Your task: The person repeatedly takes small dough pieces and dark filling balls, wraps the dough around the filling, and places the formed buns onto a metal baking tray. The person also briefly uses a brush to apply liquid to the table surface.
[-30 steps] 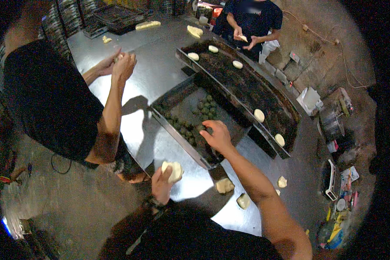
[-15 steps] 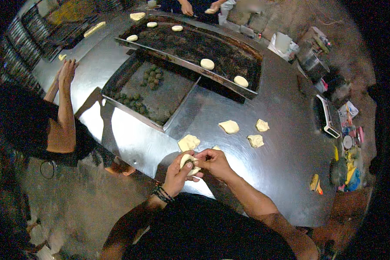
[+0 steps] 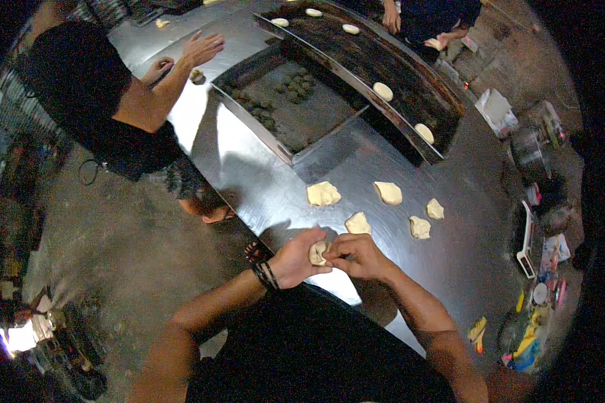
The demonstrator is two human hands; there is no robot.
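My left hand (image 3: 298, 259) cups a small dough ball (image 3: 319, 253), gathered round a dark filling that shows at its top. With fingertips pinched together, my right hand (image 3: 357, 256) grips the dough's edge from the right side. Just beyond my hands lies a flat dough piece (image 3: 357, 223) on the metal table (image 3: 396, 252). Several more pieces are spread further off: one dough piece (image 3: 323, 194) to the left, another dough piece (image 3: 388, 193) in the middle, and two small ones to the right, including a ragged dough piece (image 3: 420, 227).
Dark filling balls (image 3: 294, 87) sit in a shallow tray (image 3: 275, 149). Behind it, a long black baking tray (image 3: 410, 111) bears several round dough cakes. A co-worker (image 3: 87, 94) stands at the left, another person (image 3: 427, 23) at the far side. A white-edged device (image 3: 526, 242) lies at the right.
The view has turned, so the table sits differently in the picture. The dough in my left hand is gathered more closely round the filling. The left co-worker's hands have come off the rolling pin.
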